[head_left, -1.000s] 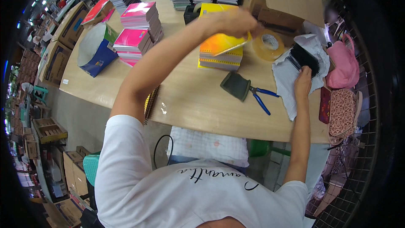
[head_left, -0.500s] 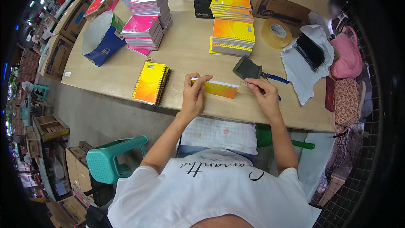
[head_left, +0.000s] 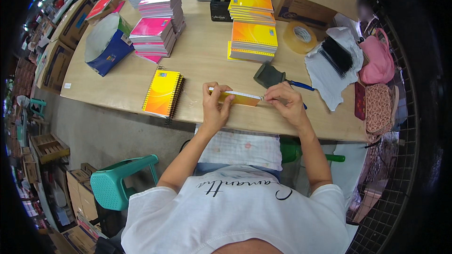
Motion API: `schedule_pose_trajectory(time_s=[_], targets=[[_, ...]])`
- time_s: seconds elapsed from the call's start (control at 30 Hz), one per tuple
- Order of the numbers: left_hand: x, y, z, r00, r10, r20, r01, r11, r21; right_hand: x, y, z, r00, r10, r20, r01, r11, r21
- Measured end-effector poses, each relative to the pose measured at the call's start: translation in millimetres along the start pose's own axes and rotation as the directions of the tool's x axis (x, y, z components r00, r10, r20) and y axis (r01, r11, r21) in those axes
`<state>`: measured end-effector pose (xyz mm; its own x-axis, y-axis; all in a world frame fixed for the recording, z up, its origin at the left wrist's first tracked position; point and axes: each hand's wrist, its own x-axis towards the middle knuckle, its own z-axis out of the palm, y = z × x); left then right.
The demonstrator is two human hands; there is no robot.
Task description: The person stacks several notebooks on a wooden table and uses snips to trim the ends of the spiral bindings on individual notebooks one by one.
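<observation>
A small yellow-orange notebook (head_left: pixel 246 99) stands on its edge near the front of the table, spine up. My left hand (head_left: pixel 216 109) is closed on its left end between thumb and fingers. My right hand (head_left: pixel 286 104) pinches a short dark wire spiral (head_left: pixel 262 98) at the notebook's right end. Whether the wire has entered the holes is too small to tell. To the left lies a stack of yellow spiral-bound notebooks (head_left: pixel 162 93) with black coils. Just beyond my right hand rests a dark flat-headed tool (head_left: pixel 269 75), beside a blue handle (head_left: pixel 301 85).
Yellow notebook stacks (head_left: pixel 254 37) and pink ones (head_left: pixel 150 32) stand farther back. A blue cut-open box (head_left: pixel 110 56) sits at left, a cardboard box (head_left: pixel 306 2) at back right. Tape (head_left: pixel 301 37), a black brush (head_left: pixel 336 56) on white cloth and a pink pouch (head_left: pixel 376 59) lie right.
My right hand has brought the wire spiral leftward against the notebook's right end. My left hand still holds the notebook, its thumb now lower on the cover. The whole view has shifted slightly.
</observation>
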<state>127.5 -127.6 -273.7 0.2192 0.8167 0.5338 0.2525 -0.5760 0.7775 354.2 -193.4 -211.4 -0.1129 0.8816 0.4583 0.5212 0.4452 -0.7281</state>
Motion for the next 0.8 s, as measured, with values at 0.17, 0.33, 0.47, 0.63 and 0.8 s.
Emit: schedule_pose_trajectory(time_s=[0.17, 0.33, 0.47, 0.63, 0.8], targets=[[0.2, -0.5, -0.1, 0.999, 0.038, 0.003, -0.038, 0.999, 0.017, -0.7, -17.6, 3.0, 0.972, 0.226, 0.071, -0.224, 0.974, -0.037], [0.6, 3.4, 0.6, 0.999, 0.03, 0.011, -0.031, 0.999, 0.013, -1.0, -14.9, 7.1, 0.985, 0.129, 0.119, -0.084, 0.942, -0.324], [2.1, 8.8, 1.9, 1.0, 0.027, -0.016, -0.027, 1.0, -0.003, 3.9, -17.1, 12.4, 0.969, 0.155, 0.193, -0.053, 0.892, -0.45], [1.2, 4.3, -1.8, 0.999, 0.033, 0.026, -0.033, 0.999, -0.018, 30.0, 9.1, -15.0, 0.921, 0.045, 0.386, 0.217, 0.766, -0.606], [6.4, 11.2, -3.8, 0.997, 0.046, 0.069, -0.044, 0.998, -0.038, 67.2, 26.7, -40.1, 0.652, 0.132, 0.746, 0.548, 0.599, -0.584]])
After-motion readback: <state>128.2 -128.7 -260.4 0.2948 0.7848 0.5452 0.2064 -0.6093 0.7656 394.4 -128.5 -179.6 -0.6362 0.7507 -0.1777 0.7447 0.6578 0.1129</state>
